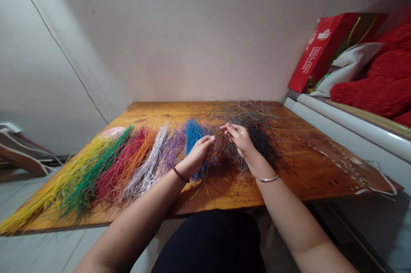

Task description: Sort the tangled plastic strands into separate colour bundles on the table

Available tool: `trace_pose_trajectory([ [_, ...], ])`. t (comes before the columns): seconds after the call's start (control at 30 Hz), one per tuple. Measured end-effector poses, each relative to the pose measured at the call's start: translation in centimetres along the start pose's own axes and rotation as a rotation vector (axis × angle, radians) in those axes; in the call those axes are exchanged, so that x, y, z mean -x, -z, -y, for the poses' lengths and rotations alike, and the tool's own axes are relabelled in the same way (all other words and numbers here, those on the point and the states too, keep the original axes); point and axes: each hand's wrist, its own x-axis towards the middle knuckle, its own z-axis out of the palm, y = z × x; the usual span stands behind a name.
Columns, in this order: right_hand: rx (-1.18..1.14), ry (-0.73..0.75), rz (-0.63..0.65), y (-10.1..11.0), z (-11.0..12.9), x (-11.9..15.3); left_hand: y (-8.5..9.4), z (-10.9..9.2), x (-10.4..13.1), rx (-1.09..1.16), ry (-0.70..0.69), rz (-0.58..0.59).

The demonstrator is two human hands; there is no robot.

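Observation:
Both hands are raised above the middle of a wooden table, a short gap apart. My left hand (pixel 203 149) is closed in a pinch on a thin yellow strand (pixel 205 186), whose ends dangle below the fist. Facing it, my right hand (pixel 237 136) has its thumb and fingertips close together; whatever lies between them is too fine to make out. Right behind the hands are a blue bundle of strands (pixel 194 132), a purple bundle (pixel 173 151) and a tangled dark mixed heap (pixel 261 136).
Further left on the wooden table (pixel 224 202) lie white (pixel 160 140), orange (pixel 143 153), red (pixel 118 168), green (pixel 93 174) and yellow bundles (pixel 61 183). A pink round thing (pixel 112 132) is partly covered. Strings and small bits (pixel 346 166) lie right. A red box-like bag (pixel 321 50) stands beyond.

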Motion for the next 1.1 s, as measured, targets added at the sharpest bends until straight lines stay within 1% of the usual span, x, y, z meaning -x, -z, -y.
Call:
trace_pose_trajectory([
  [0.1,-0.087,0.005,-0.085,0.8,0.5,-0.5,0.0,0.1,0.0,-0.007,-0.001,0.004],
  [0.2,-0.115,0.009,-0.111,1.1,0.7,-0.6,0.1,0.1,0.0,-0.017,-0.009,0.007],
  [0.4,-0.110,-0.045,-0.043,0.3,0.8,-0.1,0.0,0.0,0.0,-0.002,-0.014,-0.006],
  [0.63,-0.200,-0.054,0.028,0.1,1.2,0.3,-0.1,-0.1,0.0,0.018,-0.016,-0.005],
  [0.9,-0.153,-0.075,0.035,-0.2,1.2,0.5,-0.1,-0.1,0.0,0.011,-0.017,-0.004],
  [1.1,-0.259,-0.082,0.043,0.2,0.8,0.2,0.0,-0.1,0.0,0.007,-0.015,-0.007],
])
